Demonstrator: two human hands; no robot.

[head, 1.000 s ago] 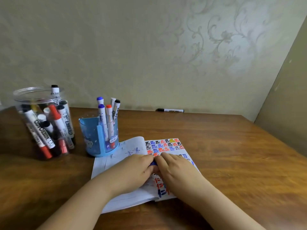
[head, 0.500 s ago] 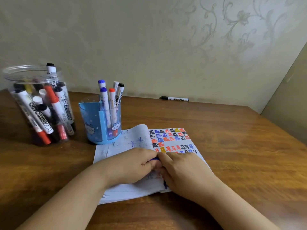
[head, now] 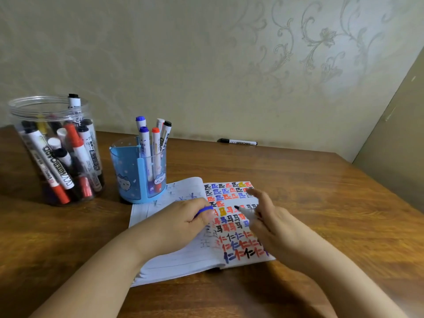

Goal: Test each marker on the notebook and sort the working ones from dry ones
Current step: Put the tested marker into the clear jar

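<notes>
The two hands were pressed close together over the notebook (head: 183,255) a moment ago, and now they have pulled apart, so the cap has come off the marker. The left hand (head: 181,223) is curled, and its fingers pinch the blue cap (head: 205,210) just above the left page. The right hand (head: 273,228) holds the open marker (head: 244,211), with its dark tip pointing left over the right page. Its fingers look blurry, so it seems to be moving. The tip looks very close to the paper, but I cannot tell if it touches. The page is already full of little red, blue, black and yellow marks. I think the next thing is to draw a small mark and see if ink comes out. More markers wait in the clear jar (head: 27,125) at the left. Some stand in the blue cup (head: 128,171) beside the notebook. One black marker (head: 238,142) lies far back by the wall.
</notes>
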